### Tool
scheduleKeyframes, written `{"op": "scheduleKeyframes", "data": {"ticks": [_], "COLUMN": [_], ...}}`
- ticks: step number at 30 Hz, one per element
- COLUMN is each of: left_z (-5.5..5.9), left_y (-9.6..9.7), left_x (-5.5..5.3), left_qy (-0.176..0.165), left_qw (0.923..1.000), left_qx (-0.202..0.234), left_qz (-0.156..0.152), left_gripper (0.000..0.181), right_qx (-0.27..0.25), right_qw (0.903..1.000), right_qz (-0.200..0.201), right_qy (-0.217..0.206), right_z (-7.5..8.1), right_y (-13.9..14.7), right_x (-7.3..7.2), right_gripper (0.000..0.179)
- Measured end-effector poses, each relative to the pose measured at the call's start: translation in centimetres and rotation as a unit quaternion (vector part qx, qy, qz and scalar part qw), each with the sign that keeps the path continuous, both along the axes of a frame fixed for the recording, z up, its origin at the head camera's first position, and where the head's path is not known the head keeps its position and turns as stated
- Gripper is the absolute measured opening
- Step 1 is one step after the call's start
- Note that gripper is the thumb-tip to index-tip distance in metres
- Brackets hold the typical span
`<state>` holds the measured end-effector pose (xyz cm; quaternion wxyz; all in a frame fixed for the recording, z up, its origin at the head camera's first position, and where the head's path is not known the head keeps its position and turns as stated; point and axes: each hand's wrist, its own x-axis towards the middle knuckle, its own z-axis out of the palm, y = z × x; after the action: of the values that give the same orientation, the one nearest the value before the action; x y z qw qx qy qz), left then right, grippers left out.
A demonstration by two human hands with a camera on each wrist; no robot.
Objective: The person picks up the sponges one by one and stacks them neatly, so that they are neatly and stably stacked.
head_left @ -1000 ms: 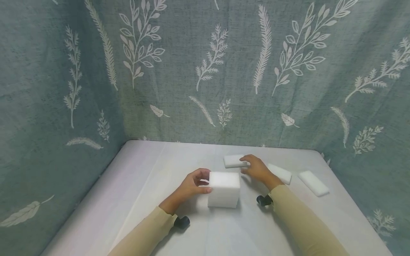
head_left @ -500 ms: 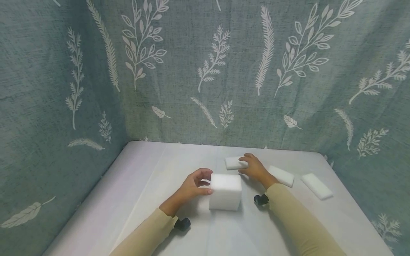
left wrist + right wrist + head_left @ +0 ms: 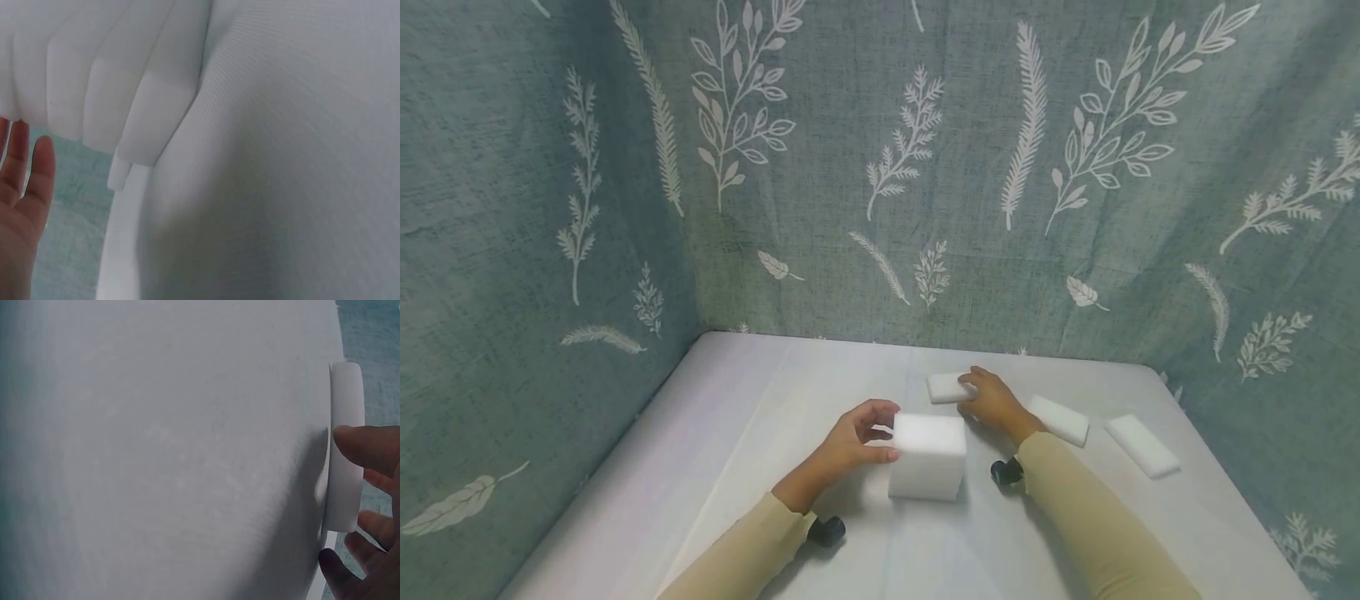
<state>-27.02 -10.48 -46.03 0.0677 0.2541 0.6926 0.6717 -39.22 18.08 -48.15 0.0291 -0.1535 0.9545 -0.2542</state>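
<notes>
A block-shaped stack of white sponges (image 3: 927, 467) stands on the table in the middle of the head view. My left hand (image 3: 853, 437) holds its left end, thumb at the near corner and fingers at the far one. Seams between several slabs of the stack (image 3: 112, 87) show in the left wrist view. Behind the stack, a single white sponge (image 3: 944, 388) lies flat, and my right hand (image 3: 992, 402) grips its right end. The right wrist view has the thumb (image 3: 369, 447) on the sponge (image 3: 345, 494), with other fingers along its opposite side.
Two more white sponges lie on the right side: one beside my right wrist (image 3: 1060, 419), one farther right (image 3: 1142, 446). The white-covered table (image 3: 760, 467) ends at a green leaf-patterned curtain (image 3: 820, 167) at the back and sides.
My right hand has lowered and closed onto the right end of the back sponge. The left hand stays at the stack. The head view has shifted slightly.
</notes>
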Motion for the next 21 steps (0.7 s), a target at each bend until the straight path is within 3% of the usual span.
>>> {"op": "scheduleKeyframes", "data": {"ticks": [4, 10, 21], "left_z": [-1.3, -1.9, -1.7], "left_y": [-0.2, -0.2, -0.1], "left_x": [-0.7, -0.6, -0.7], "left_qy": [0.009, 0.018, 0.032], "left_qw": [0.9999, 0.9997, 0.9994], "left_qx": [-0.006, -0.016, -0.013], "left_qz": [0.005, 0.009, 0.004], "left_gripper": [0.063, 0.058, 0.057], "right_qx": [0.008, 0.021, 0.013], "right_qw": [0.9998, 0.9996, 0.9991], "right_qz": [0.004, 0.000, -0.008], "right_qy": [0.015, 0.019, 0.039], "right_z": [-0.1, -1.0, -1.0], "right_y": [-0.2, -0.4, -0.4], "right_x": [-0.1, -0.3, -0.6], "right_gripper": [0.052, 0.049, 0.042]}}
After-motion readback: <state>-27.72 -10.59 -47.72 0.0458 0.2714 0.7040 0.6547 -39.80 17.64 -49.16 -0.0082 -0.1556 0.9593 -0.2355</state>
